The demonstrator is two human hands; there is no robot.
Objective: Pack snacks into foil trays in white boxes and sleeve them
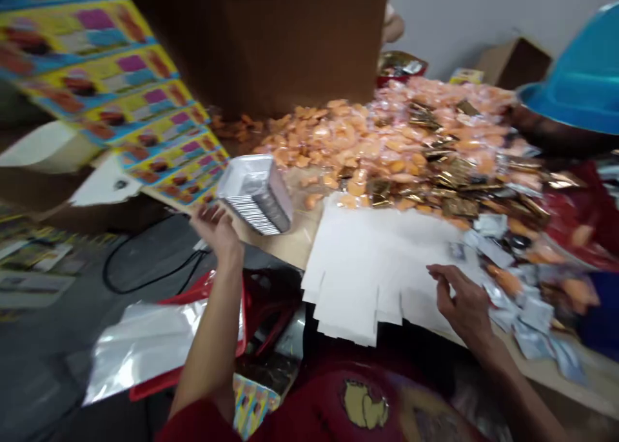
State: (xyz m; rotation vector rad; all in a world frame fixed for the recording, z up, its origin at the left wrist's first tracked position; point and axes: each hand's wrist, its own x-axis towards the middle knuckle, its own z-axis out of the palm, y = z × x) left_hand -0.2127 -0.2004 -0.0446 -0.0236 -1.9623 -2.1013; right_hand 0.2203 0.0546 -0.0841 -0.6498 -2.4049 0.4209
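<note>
Aloft, foil tray (pixel 255 194) in left grip (pixel 216 230)

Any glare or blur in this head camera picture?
In the head view, the silver foil sheet shows strong glare, the left hand and right hand look slightly soft, and the printed sheets at upper left are blurred and warped toward the frame's edge.
</note>
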